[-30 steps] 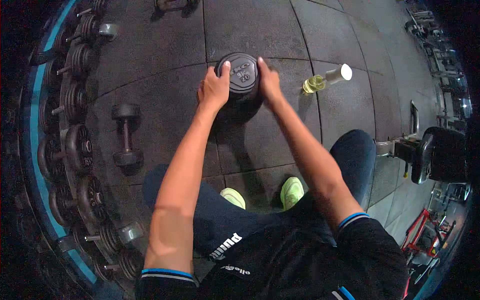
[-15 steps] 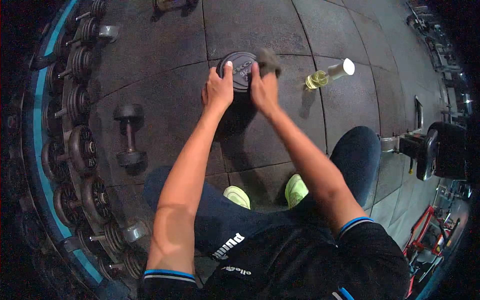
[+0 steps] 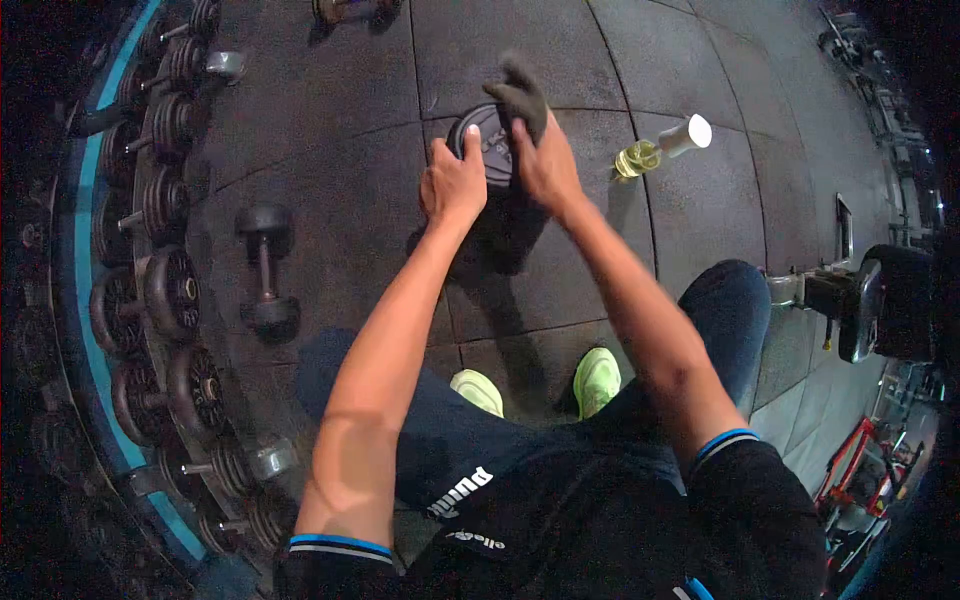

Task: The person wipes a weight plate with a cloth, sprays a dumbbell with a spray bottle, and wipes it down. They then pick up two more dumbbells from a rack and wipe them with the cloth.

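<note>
A round, dark weight plate (image 3: 494, 168) with raised lettering on its face is held up over the floor in front of me. My left hand (image 3: 456, 188) grips its left edge, thumb laid on the face and fingers behind. A dark grey cloth (image 3: 520, 100) is in my right hand (image 3: 550, 172), bunched against the plate's right edge and blurred at its top. Part of the plate is covered by the cloth and that hand. To the right stands a clear bottle (image 3: 638, 158) of yellowish liquid with a white cap (image 3: 698, 131).
On the dark rubber tiles (image 3: 540, 290) at left lies a dumbbell (image 3: 267, 270). Beyond it runs a rack loaded with several dumbbells (image 3: 172, 290). Another dumbbell (image 3: 350, 8) is at the top edge. A padded bench (image 3: 862, 310) and a red frame (image 3: 850, 455) stand at right.
The cloth has swung up and left across the plate's upper right edge with my right hand. The plate has shifted slightly right and turned, showing less of its face.
</note>
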Available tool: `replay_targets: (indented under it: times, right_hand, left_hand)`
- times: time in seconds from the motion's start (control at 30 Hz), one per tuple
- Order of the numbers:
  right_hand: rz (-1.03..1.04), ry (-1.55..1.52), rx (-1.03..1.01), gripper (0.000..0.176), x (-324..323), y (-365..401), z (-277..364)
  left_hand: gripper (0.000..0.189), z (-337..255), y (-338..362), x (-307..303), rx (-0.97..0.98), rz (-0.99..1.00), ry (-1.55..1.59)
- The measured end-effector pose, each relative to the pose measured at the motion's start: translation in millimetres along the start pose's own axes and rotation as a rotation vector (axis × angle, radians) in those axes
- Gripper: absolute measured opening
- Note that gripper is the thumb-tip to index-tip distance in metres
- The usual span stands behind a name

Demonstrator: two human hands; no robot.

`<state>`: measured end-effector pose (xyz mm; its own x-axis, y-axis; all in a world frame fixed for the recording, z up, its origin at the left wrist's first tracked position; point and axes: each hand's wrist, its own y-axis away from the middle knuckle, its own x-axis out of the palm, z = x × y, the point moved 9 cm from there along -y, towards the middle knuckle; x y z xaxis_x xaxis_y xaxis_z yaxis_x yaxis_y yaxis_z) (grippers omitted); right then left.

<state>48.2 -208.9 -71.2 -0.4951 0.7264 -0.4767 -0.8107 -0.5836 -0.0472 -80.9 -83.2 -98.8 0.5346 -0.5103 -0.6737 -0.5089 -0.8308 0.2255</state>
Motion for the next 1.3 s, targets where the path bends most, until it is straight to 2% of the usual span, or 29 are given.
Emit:
replay_targets:
  times: [0.07, 0.1, 0.13, 0.2, 0.23, 0.3, 0.4, 0.47, 0.5, 0.6, 0.67, 0.7, 0.8, 0.83, 0.93, 0.97, 1.0, 1.07, 1.13, 1.17, 1.23, 1.27, 1.3]
  right_hand:
    - [-0.162, 0.019, -0.253, 0.051, 0, 60, 6]
    - [-0.123, 0.088, -0.313, 0.054, 5, 83, 20]
    - [-0.088, 0.272, -0.397, 0.049, 14, 88, 18]
    - [0.032, 0.275, -0.279, 0.049, 21, 40, -21]
    - [0.139, 0.231, 0.004, 0.045, 14, 4, -14]
    - [0.184, -0.038, 0.174, 0.040, 6, -14, 6]
    - [-0.132, 0.119, -0.291, 0.050, 8, 59, 16]
    - [-0.013, 0.353, -0.402, 0.053, 18, 98, 25]
    - [0.120, 0.423, -0.310, 0.049, 33, 92, -24]
    - [0.076, 0.221, -0.110, 0.034, 18, 4, -16]
    - [0.064, 0.003, 0.171, 0.035, 8, -32, -24]
    - [0.040, -0.060, 0.082, 0.043, 7, -39, -32]
    - [0.145, -0.199, 0.079, 0.047, 6, -44, -49]
    - [0.193, -0.245, 0.048, 0.047, 6, -52, -56]
    - [0.282, -0.309, 0.228, 0.046, 9, -60, -63]
    - [0.220, -0.164, 0.175, 0.048, 6, -65, -64]
    - [0.202, -0.137, 0.151, 0.049, 8, -64, -65]
    - [0.169, -0.073, 0.095, 0.052, 9, -56, -44]
    - [0.051, 0.034, 0.087, 0.054, 3, -37, -34]
    - [-0.029, 0.036, 0.057, 0.046, -4, -19, -17]
    - [-0.176, -0.031, -0.027, 0.034, -8, 30, 3]
    - [-0.242, -0.096, -0.081, 0.033, -4, 56, -1]
    - [-0.266, -0.010, -0.119, 0.035, 5, 88, 4]
  left_hand:
    - [0.076, 3, -2, 1, -0.018, 0.018, 0.008]
    - [0.076, 3, -4, -1, 0.005, -0.008, 0.018]
    - [0.076, 4, -6, -1, 0.025, -0.028, 0.027]
    - [0.075, 3, -5, 3, 0.043, -0.049, 0.037]
    - [0.075, 2, -6, 3, 0.032, -0.060, 0.041]
    - [0.076, 1, -3, -2, -0.010, -0.007, 0.044]
    - [0.075, 13, -6, -2, -0.001, -0.093, 0.055]
    - [0.074, 17, -10, 1, -0.012, -0.050, 0.083]
    - [0.074, 15, -9, 1, -0.021, -0.036, 0.074]
    - [0.075, 11, -9, 3, -0.063, -0.002, 0.083]
    - [0.075, 14, -1, 8, -0.101, -0.002, 0.093]
    - [0.081, 19, 5, 13, -0.146, 0.013, 0.153]
    - [0.086, 46, 5, 47, -0.269, 0.167, 0.265]
    - [0.091, 16, 34, 27, -0.401, 0.376, 0.335]
    - [0.088, 10, 3, 10, -0.004, 0.371, -0.242]
    - [0.083, -20, 2, -15, 0.200, 0.197, -0.238]
    - [0.076, -36, -3, -27, 0.532, -0.091, -0.211]
    - [0.060, -47, -17, -16, 0.723, 0.022, -0.043]
    - [0.049, -36, -23, -5, 0.704, 0.120, 0.146]
    - [0.044, -34, -25, 1, 0.691, 0.172, 0.242]
    - [0.042, -33, -25, 2, 0.632, 0.175, 0.287]
    - [0.040, -33, -26, 3, 0.603, 0.174, 0.310]
    - [0.040, -33, -28, 3, 0.584, 0.158, 0.321]
